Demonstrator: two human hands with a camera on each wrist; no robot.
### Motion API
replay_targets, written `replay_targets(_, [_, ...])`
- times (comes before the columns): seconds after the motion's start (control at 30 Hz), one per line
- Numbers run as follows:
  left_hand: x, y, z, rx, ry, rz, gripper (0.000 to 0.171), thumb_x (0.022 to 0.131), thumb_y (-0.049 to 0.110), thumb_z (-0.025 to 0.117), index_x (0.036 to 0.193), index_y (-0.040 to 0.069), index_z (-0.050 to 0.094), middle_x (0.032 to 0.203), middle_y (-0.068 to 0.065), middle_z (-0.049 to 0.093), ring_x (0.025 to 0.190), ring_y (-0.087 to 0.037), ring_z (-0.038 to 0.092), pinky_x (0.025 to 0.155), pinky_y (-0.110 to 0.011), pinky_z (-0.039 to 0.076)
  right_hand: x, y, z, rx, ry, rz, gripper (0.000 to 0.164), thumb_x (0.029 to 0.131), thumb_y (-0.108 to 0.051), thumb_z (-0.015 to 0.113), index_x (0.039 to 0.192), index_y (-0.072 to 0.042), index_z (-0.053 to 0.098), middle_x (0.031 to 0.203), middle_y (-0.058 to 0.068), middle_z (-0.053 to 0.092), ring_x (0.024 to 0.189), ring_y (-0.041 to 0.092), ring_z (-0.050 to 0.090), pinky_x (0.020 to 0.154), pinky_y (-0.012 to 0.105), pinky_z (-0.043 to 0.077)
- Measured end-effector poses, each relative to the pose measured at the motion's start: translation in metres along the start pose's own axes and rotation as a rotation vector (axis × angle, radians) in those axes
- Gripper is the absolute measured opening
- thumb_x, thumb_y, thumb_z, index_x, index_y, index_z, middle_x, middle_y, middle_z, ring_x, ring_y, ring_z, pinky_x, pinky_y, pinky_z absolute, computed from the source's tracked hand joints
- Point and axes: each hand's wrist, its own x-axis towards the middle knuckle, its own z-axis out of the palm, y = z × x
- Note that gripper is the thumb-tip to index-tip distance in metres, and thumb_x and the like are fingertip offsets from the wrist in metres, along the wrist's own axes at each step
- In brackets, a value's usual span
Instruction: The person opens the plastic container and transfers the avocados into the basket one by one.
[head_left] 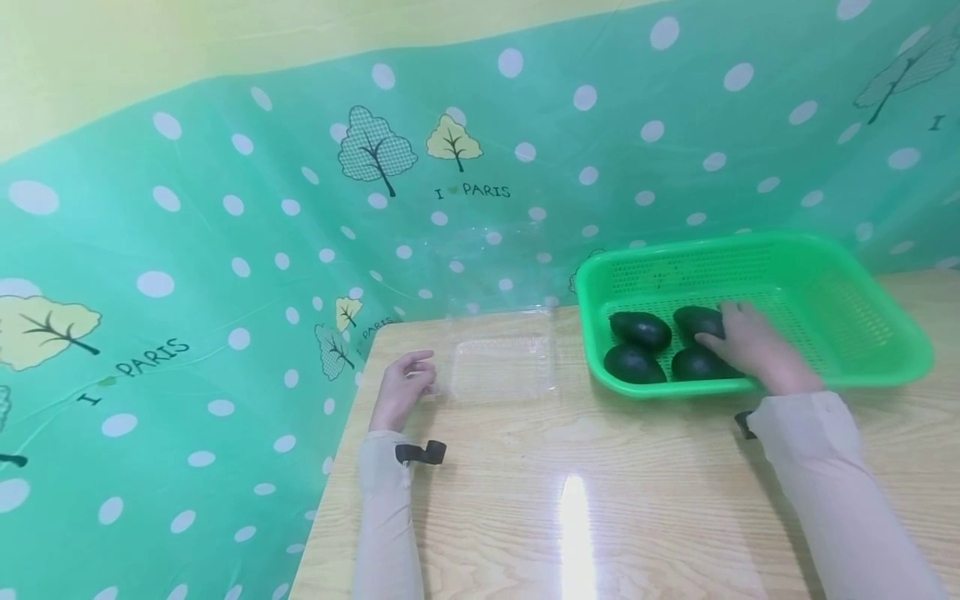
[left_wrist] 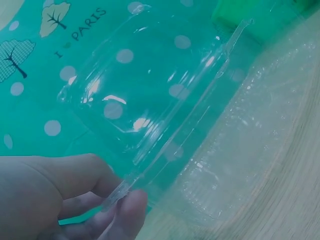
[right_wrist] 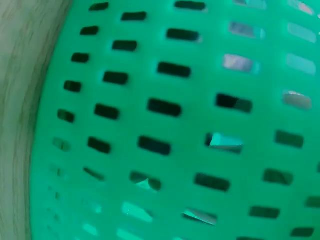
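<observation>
Inside the green plastic basket [head_left: 873, 333] lie several dark, glossy avocados [head_left: 640, 331], grouped at its left end. My right hand [head_left: 765, 348] reaches over the front rim and grips the back right avocado [head_left: 696, 321], thumb on its near side and fingers over its right end. In the right wrist view, the slotted basket wall [right_wrist: 130, 125] hides that hand. A clear plastic clamshell box [head_left: 502, 367] stands on the table with its lid [left_wrist: 150, 85] raised. At the box's left side, my left hand [head_left: 405, 387] pinches a corner of its edge between thumb and fingers.
Under everything is a light wood-grain table [head_left: 510, 500]. A green dotted sheet [head_left: 285, 192] with printed trees hangs behind it and along the left side. Each sleeve carries a black wrist mount [head_left: 422, 452].
</observation>
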Motion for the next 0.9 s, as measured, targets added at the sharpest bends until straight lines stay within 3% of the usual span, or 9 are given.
replay_targets(0.2, [-0.001,0.004,0.006,0.048,0.013,-0.004,0.044,0.096,0.005,0.056,0.139,0.002,0.053,0.124,-0.026,0.056,0.097,-0.038,0.065,0.087,-0.043,0.061,-0.002,0.000,-0.005,-0.037,0.038,-0.015,0.073,0.099,-0.029,0.057,0.141,0.022,0.027,0.138,0.049,0.028,0.125,0.064,0.030,0.101,0.077,0.032])
replay_targets(0.57, [-0.001,0.011,0.006,0.117,0.025,0.002,0.047,0.095,0.011,0.055,0.141,0.003,0.051,0.118,-0.019,0.058,0.097,-0.041,0.067,0.082,-0.039,0.062,-0.011,-0.020,-0.017,-0.003,0.143,-0.084,0.063,0.099,-0.024,0.057,0.140,0.017,0.034,0.136,0.043,0.037,0.123,0.059,0.036,0.099,0.074,0.037])
replay_targets(0.77, [-0.002,0.010,0.005,0.181,0.034,-0.005,0.047,0.095,0.016,0.056,0.141,0.008,0.051,0.121,-0.017,0.059,0.094,-0.037,0.069,0.090,-0.042,0.058,-0.017,-0.031,-0.023,0.020,0.177,-0.117,0.058,0.098,-0.021,0.059,0.139,0.014,0.039,0.135,0.039,0.040,0.123,0.057,0.038,0.100,0.074,0.036])
replay_targets(0.9, [-0.003,0.011,0.007,0.189,0.032,0.005,0.048,0.095,0.016,0.056,0.142,0.006,0.051,0.122,-0.018,0.059,0.096,-0.038,0.067,0.088,-0.041,0.058,-0.025,-0.037,-0.024,0.023,0.211,-0.138,0.055,0.097,-0.019,0.060,0.138,0.012,0.042,0.135,0.038,0.042,0.123,0.055,0.039,0.100,0.073,0.036])
